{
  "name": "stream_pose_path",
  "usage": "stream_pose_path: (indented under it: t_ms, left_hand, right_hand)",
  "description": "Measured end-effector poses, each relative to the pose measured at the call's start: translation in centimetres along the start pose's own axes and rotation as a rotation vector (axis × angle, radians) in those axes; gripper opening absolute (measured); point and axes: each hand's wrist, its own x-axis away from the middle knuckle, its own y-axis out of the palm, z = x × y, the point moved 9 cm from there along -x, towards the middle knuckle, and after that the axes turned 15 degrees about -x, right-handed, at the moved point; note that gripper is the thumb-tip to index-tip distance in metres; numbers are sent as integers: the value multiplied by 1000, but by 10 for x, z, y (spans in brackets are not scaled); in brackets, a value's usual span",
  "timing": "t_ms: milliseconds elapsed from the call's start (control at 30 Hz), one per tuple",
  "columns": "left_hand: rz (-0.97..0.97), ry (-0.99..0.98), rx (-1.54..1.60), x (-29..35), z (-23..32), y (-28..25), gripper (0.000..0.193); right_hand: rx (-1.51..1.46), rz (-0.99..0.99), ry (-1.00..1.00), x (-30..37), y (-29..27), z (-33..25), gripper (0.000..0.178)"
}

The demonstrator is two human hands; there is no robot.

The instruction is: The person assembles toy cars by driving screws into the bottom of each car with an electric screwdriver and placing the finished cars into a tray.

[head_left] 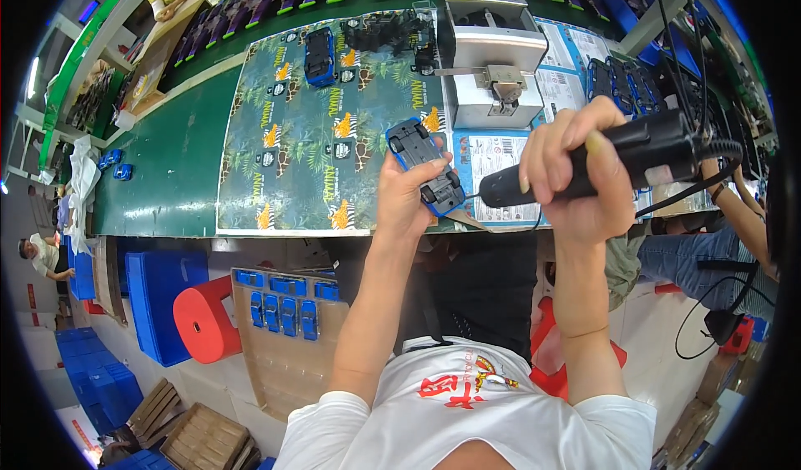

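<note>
My left hand (406,193) grips a blue toy car (423,163) turned so that its black underside faces up. Wrapped in my right hand (581,170) is a black electric screwdriver (647,149), its cable trailing off to the right. The screwdriver's bit points left and meets or nearly meets the near end of the car's underside; contact is too fine to tell. Another blue toy car (319,56) lies on the printed sheet (292,153) beyond my left hand. Black plastic parts (388,35) are heaped to its right.
A metal machine (496,61) stands beyond my hands. More blue cars (622,85) lie at right, a few small ones (123,171) far left. Below the table edge are a cardboard tray (275,361) of blue cars, a red stool (203,321) and a blue bin (167,303). Purple-green items line the back.
</note>
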Motion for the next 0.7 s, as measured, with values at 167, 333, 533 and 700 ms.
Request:
stream_pose_path:
  t_ms: [167,333,533,700]
  left_hand:
    - [-22,10,2,-2,-3,-3,53]
    - [-32,-56,48,-3,-6,-3,48]
    - [-43,-97,49,-5,-8,2,42]
    - [-47,-138,35,-6,-9,2,42]
  right_hand:
    - [27,34,55,11,3,19,16]
    - [171,84,124,14,4,36,15]
    - [132,-48,145,11,7,51,26]
    - [-18,-4,168,15,1,53,28]
